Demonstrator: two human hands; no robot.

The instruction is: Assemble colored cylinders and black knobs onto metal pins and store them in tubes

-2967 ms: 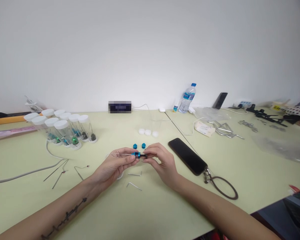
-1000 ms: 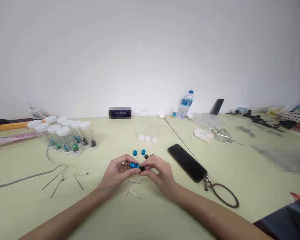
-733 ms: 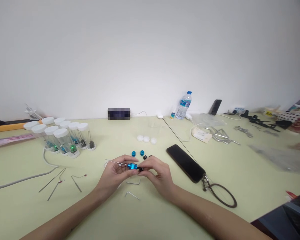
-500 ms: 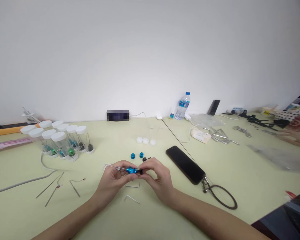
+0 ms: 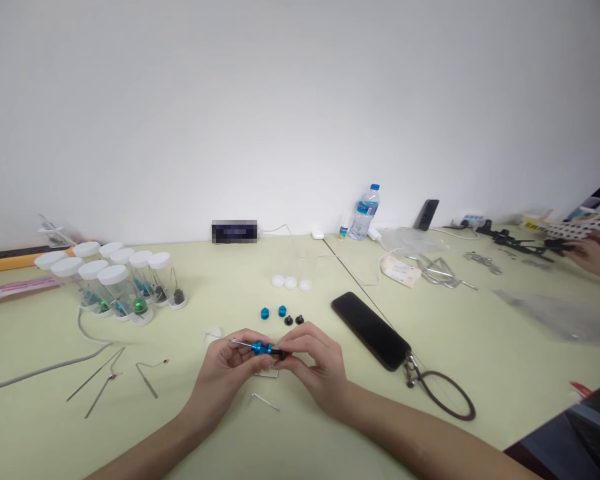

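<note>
Both hands meet over the table's front middle. My left hand (image 5: pixel 229 373) is closed around a small blue metal part (image 5: pixel 261 349), with a thin silver rod (image 5: pixel 241 343) running out of its left end. At the other end, my right hand (image 5: pixel 316 363) pinches a short black piece (image 5: pixel 280 354) between thumb and fingers. Just beyond the hands lie two small blue caps, one on the left (image 5: pixel 265 313) and one on the right (image 5: pixel 282 311). Beside them rest two black screw-like pieces (image 5: pixel 289 321). A hex key (image 5: pixel 266 402) lies nearer me, and another (image 5: pixel 269 375) is partly hidden by my fingers.
Several clear tubes with white lids (image 5: pixel 113 275) stand at the left, behind loose bent rods (image 5: pixel 103 380). To the right is a phone (image 5: pixel 370 330) with a looped strap (image 5: pixel 440 395). A water bottle (image 5: pixel 365 212) stands by the wall. Another person's hand (image 5: pixel 593 259) is at far right.
My hands have come slightly towards me with the blue part, so the two black pieces show more fully. The other person's hand at far right has shifted up to dark parts.
</note>
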